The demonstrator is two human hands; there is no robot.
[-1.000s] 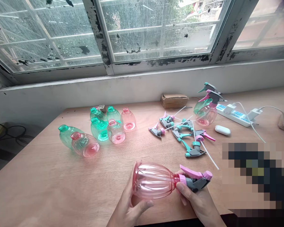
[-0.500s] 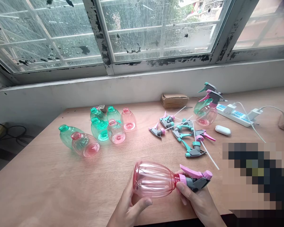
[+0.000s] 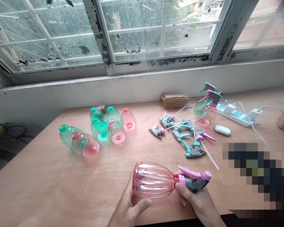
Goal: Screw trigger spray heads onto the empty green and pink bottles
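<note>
holding a pink spray bottle (image 3: 152,180) sideways, left hand (image 3: 127,206) curled round its base, right hand (image 3: 198,201) pinching the trigger head (image 3: 195,182), barely shifted in 1 second

the nearest bottle (image 3: 152,180) is clear pink with lengthwise ribs; its trigger head (image 3: 195,179) is pink and grey. the empty bottles (image 3: 101,129) are see-through teal green or pink. the loose spray heads (image 3: 180,134) pair grey with teal or pink, with white tubes. the table (image 3: 49,183) is pale wood grain. the power strip (image 3: 236,115) is white with blue sockets. the window frame (image 3: 99,41) is white, blotched black.
</note>
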